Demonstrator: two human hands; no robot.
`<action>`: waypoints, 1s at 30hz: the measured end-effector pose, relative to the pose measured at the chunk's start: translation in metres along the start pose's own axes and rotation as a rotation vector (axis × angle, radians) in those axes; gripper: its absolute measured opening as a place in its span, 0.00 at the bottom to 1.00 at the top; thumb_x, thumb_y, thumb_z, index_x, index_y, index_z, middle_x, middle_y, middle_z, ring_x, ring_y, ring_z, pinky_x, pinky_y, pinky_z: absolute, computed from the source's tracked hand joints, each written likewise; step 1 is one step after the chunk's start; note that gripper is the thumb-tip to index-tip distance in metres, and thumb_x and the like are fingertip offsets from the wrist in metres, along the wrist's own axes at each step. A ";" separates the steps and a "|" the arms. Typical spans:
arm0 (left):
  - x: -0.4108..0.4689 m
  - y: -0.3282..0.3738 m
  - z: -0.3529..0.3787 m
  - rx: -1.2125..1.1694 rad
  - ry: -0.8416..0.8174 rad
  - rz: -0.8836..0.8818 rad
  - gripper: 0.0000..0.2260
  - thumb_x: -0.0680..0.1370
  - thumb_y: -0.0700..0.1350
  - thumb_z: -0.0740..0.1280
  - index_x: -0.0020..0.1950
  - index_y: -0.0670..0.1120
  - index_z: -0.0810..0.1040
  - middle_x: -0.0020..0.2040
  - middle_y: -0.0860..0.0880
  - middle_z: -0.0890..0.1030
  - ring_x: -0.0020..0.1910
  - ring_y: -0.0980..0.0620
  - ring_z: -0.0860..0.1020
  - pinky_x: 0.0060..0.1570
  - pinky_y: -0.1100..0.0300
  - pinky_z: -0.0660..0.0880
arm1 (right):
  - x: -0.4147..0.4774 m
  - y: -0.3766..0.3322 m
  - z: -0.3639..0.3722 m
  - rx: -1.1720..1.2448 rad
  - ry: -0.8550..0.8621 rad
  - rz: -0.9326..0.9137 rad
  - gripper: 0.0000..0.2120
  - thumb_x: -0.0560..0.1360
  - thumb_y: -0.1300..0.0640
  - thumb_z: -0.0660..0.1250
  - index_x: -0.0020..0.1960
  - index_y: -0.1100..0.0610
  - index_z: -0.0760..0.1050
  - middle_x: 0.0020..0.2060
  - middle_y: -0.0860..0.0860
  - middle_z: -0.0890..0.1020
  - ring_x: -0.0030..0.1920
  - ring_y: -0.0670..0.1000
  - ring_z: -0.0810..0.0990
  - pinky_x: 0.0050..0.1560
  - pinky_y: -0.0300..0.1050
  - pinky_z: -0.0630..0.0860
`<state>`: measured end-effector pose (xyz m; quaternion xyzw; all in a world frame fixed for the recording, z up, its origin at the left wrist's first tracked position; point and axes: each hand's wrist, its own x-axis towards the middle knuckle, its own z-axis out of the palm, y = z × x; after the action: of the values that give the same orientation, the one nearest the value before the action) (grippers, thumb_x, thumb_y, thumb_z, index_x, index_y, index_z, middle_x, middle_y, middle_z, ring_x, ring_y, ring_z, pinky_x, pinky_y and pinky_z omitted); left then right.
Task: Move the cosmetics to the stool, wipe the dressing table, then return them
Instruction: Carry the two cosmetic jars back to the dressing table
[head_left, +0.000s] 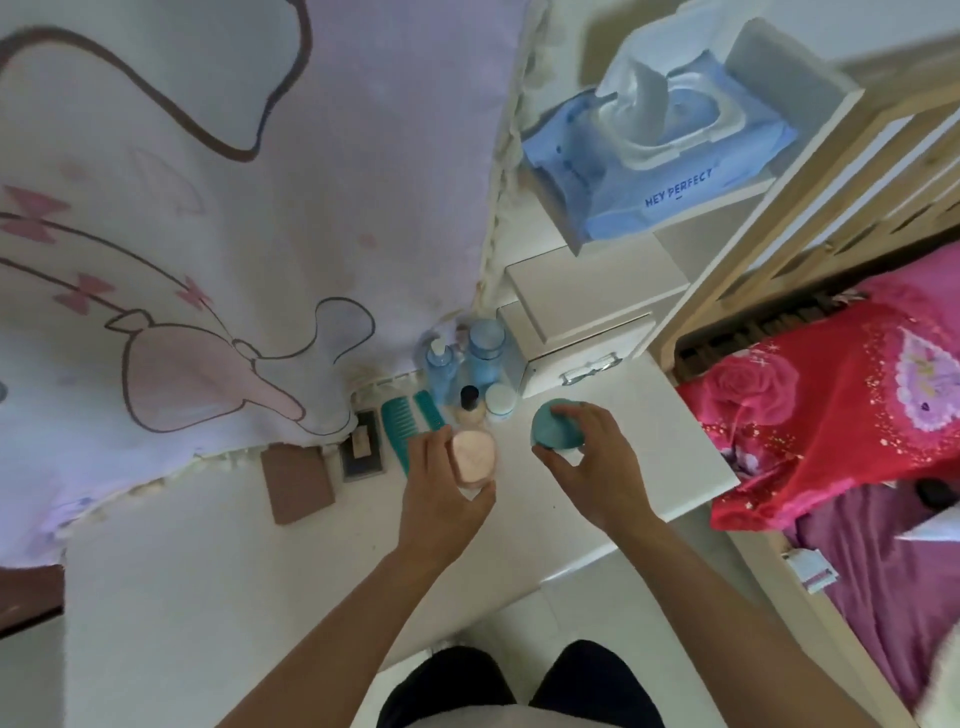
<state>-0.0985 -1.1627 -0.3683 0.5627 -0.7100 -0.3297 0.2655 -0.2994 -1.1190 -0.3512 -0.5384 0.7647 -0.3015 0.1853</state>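
Grips a pink compact (472, 457) in left hand (441, 491), fingers curled round its edge. Pinches a teal round case (556, 423) in right hand (595, 462), fingers on its sides. Cannot tell whether either is resting on or lifted off the surface (311, 571), toward its back-right corner.

Risks:
- knocking the black-capped bottle (470, 401) or white cream jar (500, 401) just behind when lifting;
- letting a smooth case slip from a shallow pinch;
- carrying two at once to a stool not in view.

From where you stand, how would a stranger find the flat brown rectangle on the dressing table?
Start at the white dressing table and follow the hem of the pale cartoon-print cloth behind it. The flat brown rectangle lies at that hem, left of a dark-framed palette; it alone is plain brown.
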 end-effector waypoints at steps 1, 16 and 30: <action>0.006 -0.006 0.009 0.005 -0.021 -0.019 0.31 0.66 0.50 0.78 0.64 0.49 0.67 0.59 0.53 0.65 0.55 0.51 0.72 0.53 0.52 0.77 | 0.005 0.007 0.007 0.001 -0.020 0.023 0.26 0.71 0.48 0.77 0.65 0.48 0.71 0.63 0.47 0.74 0.56 0.45 0.74 0.53 0.37 0.75; 0.037 -0.035 0.112 0.072 0.112 -0.383 0.32 0.66 0.46 0.78 0.66 0.48 0.69 0.60 0.49 0.69 0.57 0.54 0.68 0.51 0.62 0.68 | 0.067 0.094 0.069 0.060 -0.343 -0.065 0.22 0.68 0.52 0.78 0.54 0.52 0.68 0.60 0.49 0.72 0.53 0.51 0.77 0.47 0.41 0.74; 0.034 0.002 0.063 0.291 0.116 -0.156 0.25 0.75 0.49 0.69 0.70 0.50 0.64 0.70 0.46 0.69 0.68 0.44 0.66 0.66 0.45 0.70 | 0.076 0.063 0.026 -0.040 -0.316 -0.246 0.13 0.73 0.60 0.69 0.57 0.53 0.73 0.59 0.50 0.76 0.57 0.55 0.76 0.45 0.41 0.72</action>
<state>-0.1546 -1.1851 -0.4066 0.6665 -0.6880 -0.2100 0.1955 -0.3552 -1.1820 -0.4089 -0.6720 0.6605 -0.2181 0.2542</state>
